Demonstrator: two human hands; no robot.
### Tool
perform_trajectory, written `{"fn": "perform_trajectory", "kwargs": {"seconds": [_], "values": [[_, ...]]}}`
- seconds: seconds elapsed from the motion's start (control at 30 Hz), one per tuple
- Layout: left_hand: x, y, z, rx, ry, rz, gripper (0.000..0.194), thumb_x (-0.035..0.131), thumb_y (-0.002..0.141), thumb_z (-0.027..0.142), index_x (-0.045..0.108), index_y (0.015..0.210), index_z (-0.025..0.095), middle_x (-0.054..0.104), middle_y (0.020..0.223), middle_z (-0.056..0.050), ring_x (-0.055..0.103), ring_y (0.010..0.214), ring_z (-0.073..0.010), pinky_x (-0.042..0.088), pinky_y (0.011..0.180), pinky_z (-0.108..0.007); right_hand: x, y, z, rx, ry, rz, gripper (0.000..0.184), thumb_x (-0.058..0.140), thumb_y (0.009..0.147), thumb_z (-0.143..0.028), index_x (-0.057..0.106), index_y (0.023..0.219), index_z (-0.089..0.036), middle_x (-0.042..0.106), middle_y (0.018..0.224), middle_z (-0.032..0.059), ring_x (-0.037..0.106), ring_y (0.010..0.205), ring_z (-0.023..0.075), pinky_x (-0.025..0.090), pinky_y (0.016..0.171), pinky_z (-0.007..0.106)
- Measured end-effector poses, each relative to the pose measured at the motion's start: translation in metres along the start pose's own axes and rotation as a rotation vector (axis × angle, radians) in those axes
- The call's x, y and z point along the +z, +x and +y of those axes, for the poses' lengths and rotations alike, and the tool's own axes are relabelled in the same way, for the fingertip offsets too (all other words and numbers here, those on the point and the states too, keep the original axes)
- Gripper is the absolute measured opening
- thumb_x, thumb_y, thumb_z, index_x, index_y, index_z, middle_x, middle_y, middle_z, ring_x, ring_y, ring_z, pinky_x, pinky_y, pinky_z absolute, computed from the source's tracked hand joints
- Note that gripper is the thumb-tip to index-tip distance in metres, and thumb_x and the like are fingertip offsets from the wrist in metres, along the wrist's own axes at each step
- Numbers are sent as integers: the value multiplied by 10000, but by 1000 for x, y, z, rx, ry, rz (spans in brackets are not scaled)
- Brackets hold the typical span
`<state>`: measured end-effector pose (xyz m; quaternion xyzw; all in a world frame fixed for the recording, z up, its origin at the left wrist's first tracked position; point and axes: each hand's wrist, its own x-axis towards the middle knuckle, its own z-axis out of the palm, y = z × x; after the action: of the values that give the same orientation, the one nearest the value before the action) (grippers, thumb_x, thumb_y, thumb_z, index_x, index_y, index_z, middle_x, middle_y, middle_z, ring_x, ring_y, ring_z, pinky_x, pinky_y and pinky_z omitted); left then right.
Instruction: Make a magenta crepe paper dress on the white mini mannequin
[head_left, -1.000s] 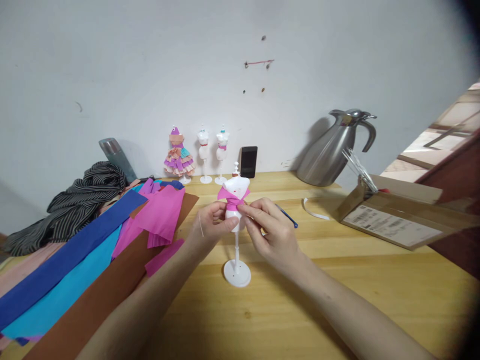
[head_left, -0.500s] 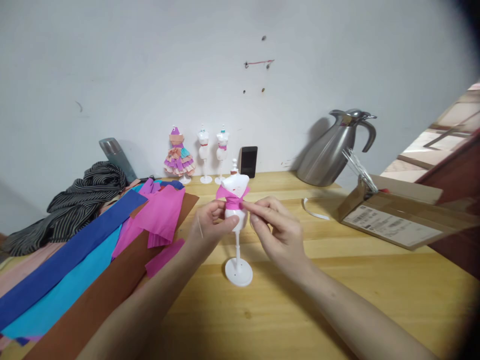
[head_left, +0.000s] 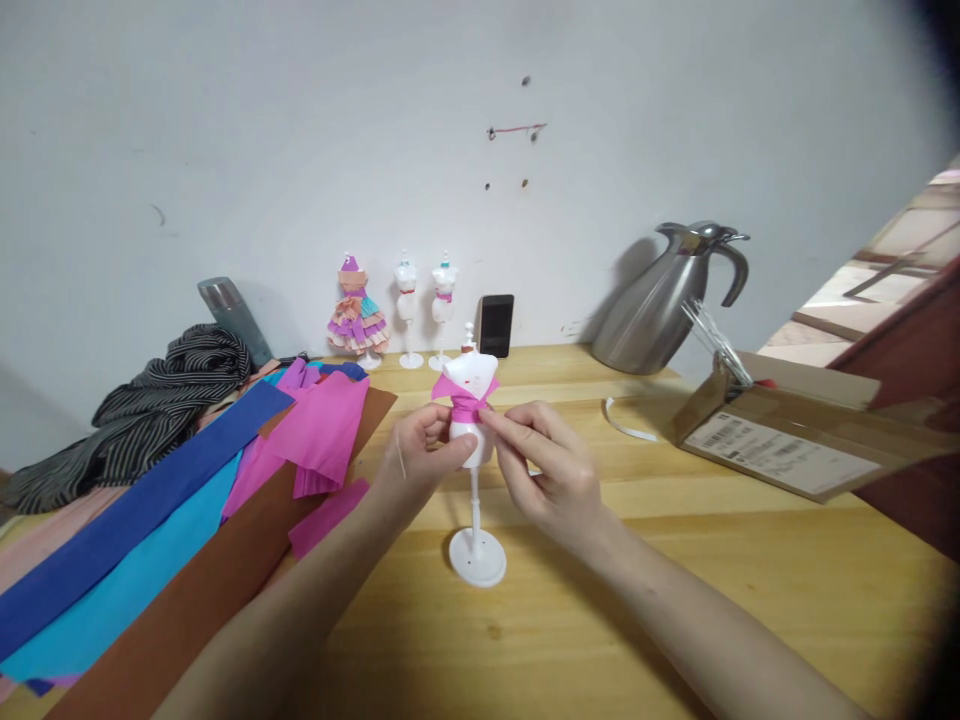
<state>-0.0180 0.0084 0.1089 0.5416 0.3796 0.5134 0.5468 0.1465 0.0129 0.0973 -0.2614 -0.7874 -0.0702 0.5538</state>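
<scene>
A small white dress form [head_left: 469,448] stands upright on its round base [head_left: 478,557]. Pink crepe paper [head_left: 469,411] wraps its waist, with pointed flaps spreading over the chest. My left hand [head_left: 424,445] is closed around the form's left side, thumb across the hip and fingers behind the waist. On the other side, my right hand [head_left: 551,465] pinches at the right edge of the pink waistband with thumb and index finger. A small white bit shows beside the right fingers; what it is I cannot make out.
Coloured crepe paper strips [head_left: 187,530] and a striped cloth [head_left: 180,390] lie left. Behind stand a ruffled-dress form [head_left: 358,315], two bare forms, a phone [head_left: 496,325] and a steel jug [head_left: 652,300]. A cardboard box [head_left: 787,440] and white strip [head_left: 628,425] are right.
The form's base has shifted slightly towards me. My right fingers have moved a little left onto the waistband and drawn closer together. My left hand keeps its hold.
</scene>
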Motion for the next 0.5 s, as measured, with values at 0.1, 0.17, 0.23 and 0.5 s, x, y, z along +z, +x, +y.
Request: {"fn": "perform_trajectory", "kwargs": {"seconds": [0.1, 0.17, 0.23, 0.5], "values": [[1, 0, 1, 15, 5, 4, 257, 758, 641, 226, 651, 852, 126, 680, 754, -29, 594, 660, -128, 476, 638, -243, 0, 1, 0, -61, -75, -13, 493, 488, 860, -36, 569, 1311, -219, 571, 848, 68, 588, 742, 165, 480, 570, 263], [2, 0, 1, 29, -1, 3, 251, 755, 639, 216, 648, 848, 127, 679, 754, -26, 593, 666, -126, 473, 639, -239, 0, 0, 2, -113, -145, -33, 499, 503, 856, -31, 551, 1325, -194, 584, 866, 82, 596, 768, 176, 472, 571, 267], [2, 0, 2, 21, -7, 0, 248, 747, 651, 220, 647, 858, 127, 682, 759, -29, 590, 663, -123, 472, 639, -239, 0, -1, 3, -109, -148, -33, 500, 502, 858, -23, 546, 1326, -193, 587, 871, 84, 597, 773, 175, 472, 573, 262], [-1, 0, 2, -13, -38, -19, 254, 751, 663, 243, 644, 855, 117, 673, 731, -28, 589, 653, -121, 481, 639, -241, -1, 2, 3, -25, -52, -44, 478, 486, 874, -33, 579, 1300, -229, 577, 873, 70, 585, 758, 156, 496, 597, 264]]}}
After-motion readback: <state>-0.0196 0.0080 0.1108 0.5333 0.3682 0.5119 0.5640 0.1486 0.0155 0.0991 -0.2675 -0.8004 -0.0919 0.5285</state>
